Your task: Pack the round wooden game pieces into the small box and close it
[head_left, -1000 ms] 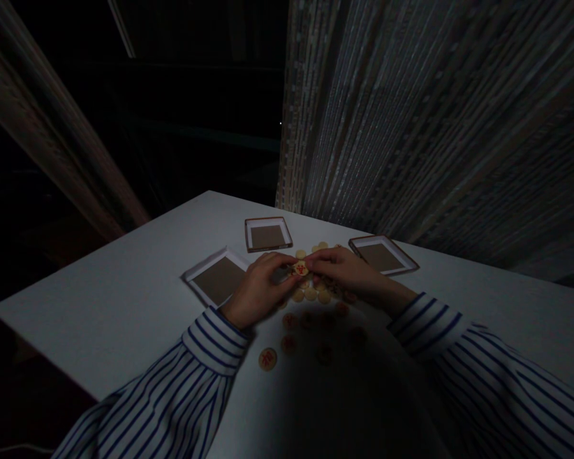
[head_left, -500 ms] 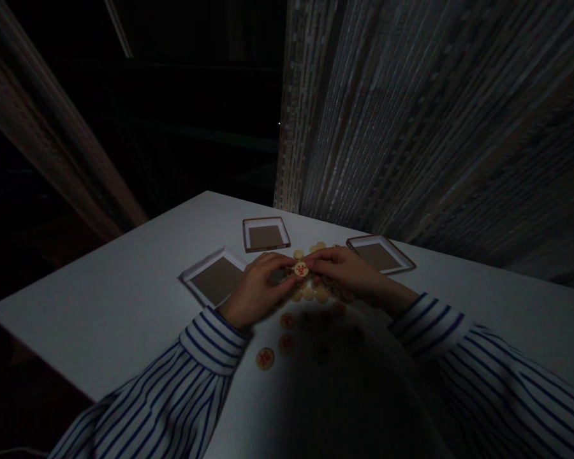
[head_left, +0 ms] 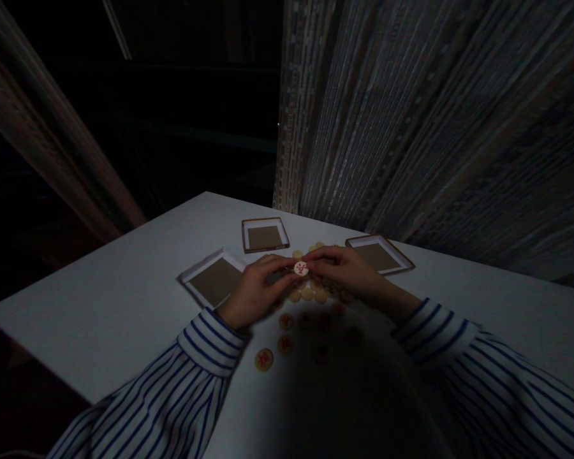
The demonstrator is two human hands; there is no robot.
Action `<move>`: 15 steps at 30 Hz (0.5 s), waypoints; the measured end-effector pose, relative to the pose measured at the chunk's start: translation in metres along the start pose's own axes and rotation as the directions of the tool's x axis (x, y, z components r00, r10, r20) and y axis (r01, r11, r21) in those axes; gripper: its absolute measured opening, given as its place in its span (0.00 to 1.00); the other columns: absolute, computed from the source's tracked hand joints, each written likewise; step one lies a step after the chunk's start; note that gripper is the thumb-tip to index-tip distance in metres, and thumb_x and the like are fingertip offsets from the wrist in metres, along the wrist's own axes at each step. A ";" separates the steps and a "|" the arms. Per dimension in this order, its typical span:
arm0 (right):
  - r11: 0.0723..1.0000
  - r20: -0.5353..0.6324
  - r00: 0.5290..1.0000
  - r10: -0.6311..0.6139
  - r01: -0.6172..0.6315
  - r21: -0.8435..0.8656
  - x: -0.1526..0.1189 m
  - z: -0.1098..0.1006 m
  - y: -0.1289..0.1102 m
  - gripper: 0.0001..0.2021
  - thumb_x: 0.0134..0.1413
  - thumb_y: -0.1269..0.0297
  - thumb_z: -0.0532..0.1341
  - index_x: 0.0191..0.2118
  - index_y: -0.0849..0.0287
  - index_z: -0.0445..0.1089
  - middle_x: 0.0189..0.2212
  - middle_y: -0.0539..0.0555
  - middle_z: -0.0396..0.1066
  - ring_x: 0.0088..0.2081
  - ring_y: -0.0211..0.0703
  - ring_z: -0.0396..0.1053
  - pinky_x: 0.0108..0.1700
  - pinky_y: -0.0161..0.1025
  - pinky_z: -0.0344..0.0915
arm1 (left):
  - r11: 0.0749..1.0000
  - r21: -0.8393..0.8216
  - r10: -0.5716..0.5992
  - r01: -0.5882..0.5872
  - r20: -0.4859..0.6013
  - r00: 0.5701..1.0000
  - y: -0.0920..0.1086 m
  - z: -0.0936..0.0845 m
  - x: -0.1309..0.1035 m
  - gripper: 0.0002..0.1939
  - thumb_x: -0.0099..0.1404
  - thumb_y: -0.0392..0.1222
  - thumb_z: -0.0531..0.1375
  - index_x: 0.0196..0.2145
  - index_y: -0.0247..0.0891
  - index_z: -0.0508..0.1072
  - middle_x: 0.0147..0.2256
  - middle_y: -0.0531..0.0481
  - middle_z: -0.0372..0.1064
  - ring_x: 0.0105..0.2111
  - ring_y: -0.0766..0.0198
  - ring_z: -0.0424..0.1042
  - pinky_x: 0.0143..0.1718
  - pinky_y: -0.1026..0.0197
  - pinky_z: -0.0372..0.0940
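A round Chinese chess piece with a red character [head_left: 301, 268] is held up between my two hands, its marked face turned toward me. My left hand [head_left: 261, 285] pinches it from the left with thumb and fingers. From the right, the fingertips of my right hand [head_left: 347, 271] close on the same piece. Below and behind the hands lies a heap of pale chess pieces [head_left: 307, 294], partly hidden by my fingers. Nearer to me are separate pieces with red characters, among them one at the front left [head_left: 263, 359]; several others sit in shadow.
Three shallow box trays rest on the white table [head_left: 124, 299]: a left tray [head_left: 187, 278], a back tray [head_left: 266, 220] and a right tray [head_left: 396, 247]. A string curtain [head_left: 387, 115] hangs behind the table's far edge. The room is dim.
The held piece has tilted slightly and its face looks brighter. Both hands keep nearly the same place and grip; the view has shifted a little.
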State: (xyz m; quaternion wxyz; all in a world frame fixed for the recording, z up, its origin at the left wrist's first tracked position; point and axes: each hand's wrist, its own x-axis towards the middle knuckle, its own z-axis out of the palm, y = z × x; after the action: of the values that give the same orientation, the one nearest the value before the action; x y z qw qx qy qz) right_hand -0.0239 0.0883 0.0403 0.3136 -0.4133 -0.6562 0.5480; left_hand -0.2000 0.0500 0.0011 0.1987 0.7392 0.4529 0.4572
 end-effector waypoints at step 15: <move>0.996 0.056 0.995 -0.087 0.087 -0.004 0.003 -0.001 0.008 0.11 0.42 0.65 0.62 0.36 0.60 0.69 0.26 0.49 0.71 0.28 0.36 0.68 0.34 0.37 0.64 | 0.918 -0.325 -0.251 0.226 -0.035 0.967 0.002 0.003 0.003 0.12 0.56 0.41 0.60 0.37 0.35 0.73 0.35 0.47 0.74 0.36 0.62 0.71 0.41 0.57 0.66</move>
State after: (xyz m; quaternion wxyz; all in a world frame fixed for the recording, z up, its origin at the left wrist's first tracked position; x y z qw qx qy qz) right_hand -0.0228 0.0924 0.0321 0.3175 -0.3699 -0.6839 0.5428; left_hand -0.1956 0.0520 0.0027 0.3523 0.6188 0.4670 0.5243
